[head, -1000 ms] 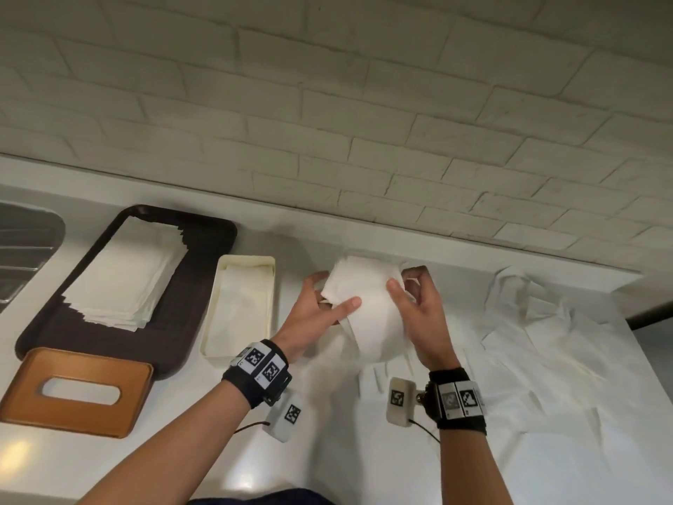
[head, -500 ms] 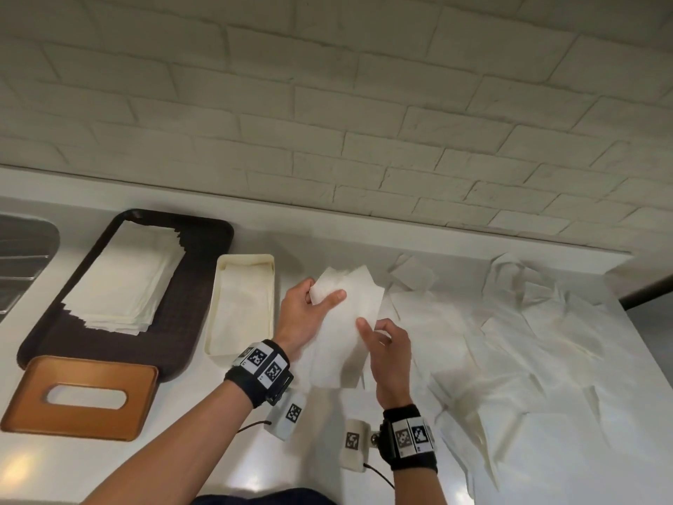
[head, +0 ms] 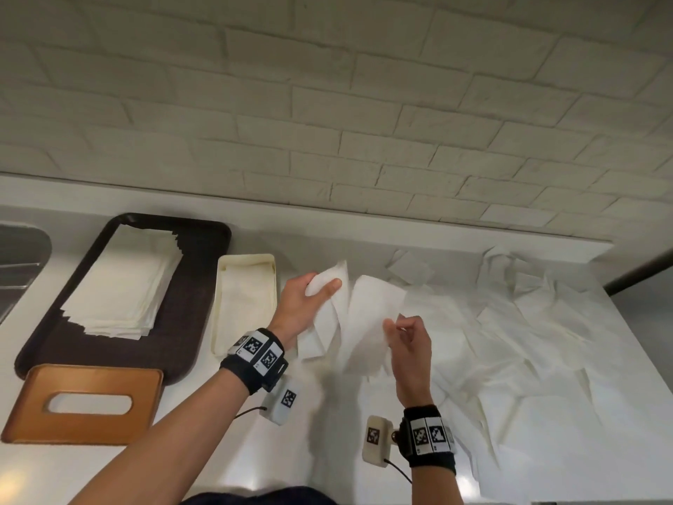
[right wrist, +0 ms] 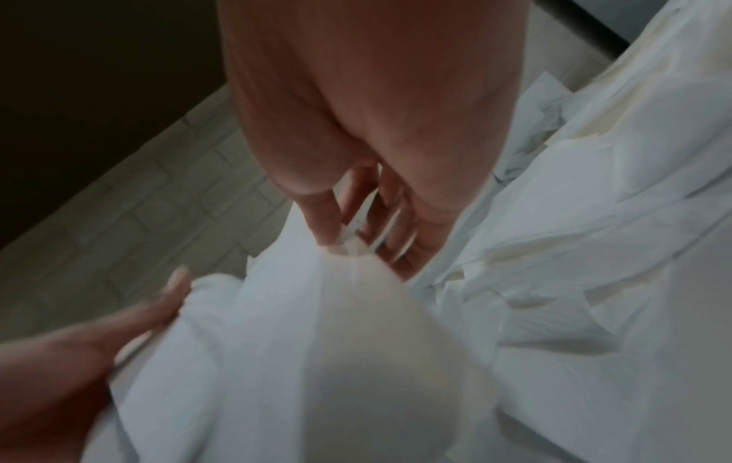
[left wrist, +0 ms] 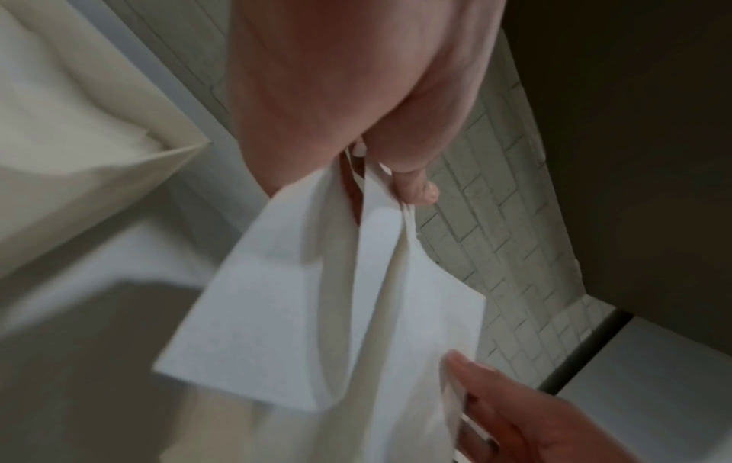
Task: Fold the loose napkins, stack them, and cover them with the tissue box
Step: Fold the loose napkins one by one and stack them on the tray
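Observation:
A white napkin (head: 358,322) hangs in the air above the counter, held between both hands. My left hand (head: 309,297) pinches its top left corner between thumb and fingers (left wrist: 412,191). My right hand (head: 404,333) pinches its right edge lower down, thumb (right wrist: 321,216) on the paper. A heap of loose napkins (head: 528,340) covers the counter to the right. A stack of folded napkins (head: 124,282) lies on the dark tray (head: 196,308) at the left. The brown tissue box cover (head: 83,402) lies flat in front of the tray.
A cream rectangular base tray (head: 246,304) with a napkin inside stands between the dark tray and my left hand. A sink (head: 18,260) is at the far left. The brick wall (head: 327,103) rises behind the white counter (head: 276,461).
The hands have drawn apart: the right slid down and toward me along the napkin's edge, the left stayed up at the top corner. The folded bundle has opened into a hanging sheet.

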